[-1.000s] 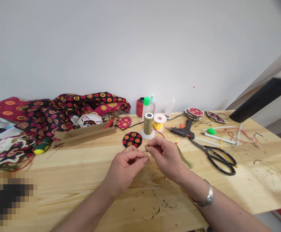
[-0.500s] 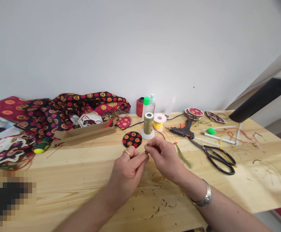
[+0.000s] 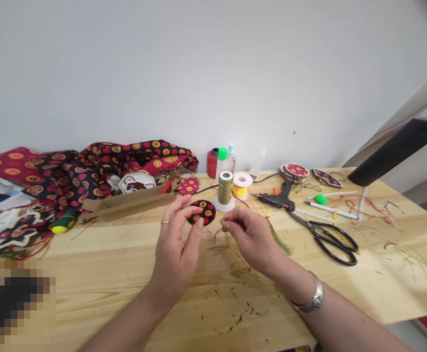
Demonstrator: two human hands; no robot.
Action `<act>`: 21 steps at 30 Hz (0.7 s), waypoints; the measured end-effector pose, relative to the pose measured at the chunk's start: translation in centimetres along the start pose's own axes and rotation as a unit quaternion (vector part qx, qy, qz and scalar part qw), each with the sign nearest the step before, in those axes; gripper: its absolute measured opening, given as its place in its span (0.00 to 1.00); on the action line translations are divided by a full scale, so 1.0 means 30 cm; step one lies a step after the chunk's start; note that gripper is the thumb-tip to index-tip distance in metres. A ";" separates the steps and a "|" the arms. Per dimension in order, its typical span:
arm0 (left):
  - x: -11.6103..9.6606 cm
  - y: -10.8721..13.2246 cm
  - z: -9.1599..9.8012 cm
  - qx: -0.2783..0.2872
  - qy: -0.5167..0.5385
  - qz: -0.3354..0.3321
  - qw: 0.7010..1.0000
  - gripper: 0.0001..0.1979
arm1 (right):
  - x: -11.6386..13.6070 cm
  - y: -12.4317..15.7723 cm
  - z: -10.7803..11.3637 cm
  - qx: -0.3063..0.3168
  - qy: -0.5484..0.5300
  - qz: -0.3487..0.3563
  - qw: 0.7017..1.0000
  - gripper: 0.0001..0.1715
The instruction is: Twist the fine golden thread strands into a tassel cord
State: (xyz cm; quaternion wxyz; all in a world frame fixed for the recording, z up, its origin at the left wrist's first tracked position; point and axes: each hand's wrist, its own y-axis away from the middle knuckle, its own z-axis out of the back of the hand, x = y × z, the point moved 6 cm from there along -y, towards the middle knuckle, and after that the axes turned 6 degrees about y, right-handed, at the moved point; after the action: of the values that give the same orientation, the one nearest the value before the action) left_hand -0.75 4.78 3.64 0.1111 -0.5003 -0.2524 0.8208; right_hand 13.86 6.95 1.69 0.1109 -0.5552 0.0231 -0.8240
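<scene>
My right hand (image 3: 252, 237) pinches a small bundle of thin olive threads (image 3: 225, 235) between thumb and forefinger; loose ends hang down and spread to the left. My left hand (image 3: 179, 239), with a ring on one finger, is open, its thumb and fingers apart. Its fingertips overlap the edge of a round black patterned fabric disc (image 3: 206, 212) in view; whether they touch it I cannot tell. Just behind the hands stands a spool of olive thread (image 3: 226, 188). A green tassel (image 3: 280, 238) lies beyond my right wrist.
Black-handled scissors (image 3: 336, 239) and a glue gun (image 3: 277, 196) lie to the right. A yellow cord spool (image 3: 241, 186) and bottles (image 3: 222, 164) stand by the wall. Patterned fabric (image 3: 62, 171) and a cardboard tray (image 3: 132, 203) fill the left. Thread scraps (image 3: 248, 310) litter the front.
My left hand has let go of the threads, moved left and opened its fingers. My right hand stays almost in place, still pinching the threads, whose loose ends now show.
</scene>
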 end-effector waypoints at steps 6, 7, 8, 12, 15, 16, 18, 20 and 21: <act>0.019 0.043 -0.067 0.137 0.118 0.054 0.982 0.21 | 0.014 0.007 -0.008 0.010 0.034 0.031 0.999 0.04; 0.023 0.050 -0.076 0.157 0.126 0.067 0.977 0.22 | 0.016 0.008 -0.010 0.011 0.036 0.040 0.998 0.05; 0.026 0.056 -0.083 0.175 0.129 0.080 0.973 0.23 | 0.018 0.010 -0.011 0.012 0.040 0.047 0.998 0.05; 0.038 0.063 -0.094 0.211 0.086 0.108 0.968 0.23 | 0.015 0.013 -0.017 0.017 0.049 0.060 0.997 0.06; 0.038 0.059 -0.093 0.214 0.066 0.112 0.968 0.21 | 0.011 0.013 -0.020 0.024 0.033 0.060 0.997 0.05; 0.037 0.057 -0.094 0.215 0.071 0.112 0.968 0.20 | 0.010 0.012 -0.022 0.029 0.026 0.058 0.998 0.05; 0.034 0.053 -0.093 0.212 0.088 0.113 0.967 0.18 | 0.009 0.011 -0.025 0.036 0.019 0.056 0.998 0.06; 0.033 0.049 -0.089 0.203 0.101 0.117 0.967 0.17 | 0.011 0.011 -0.024 0.036 0.025 0.055 0.998 0.06; 0.036 0.046 -0.085 0.194 0.105 0.124 0.967 0.16 | 0.011 0.010 -0.022 0.033 0.029 0.054 0.998 0.06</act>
State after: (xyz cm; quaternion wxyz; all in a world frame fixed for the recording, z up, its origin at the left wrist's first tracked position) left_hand 1.08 4.87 1.14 0.1296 -0.5802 -0.0110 0.8041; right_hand 13.17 6.54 1.69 0.1727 -0.5249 0.0294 -0.8329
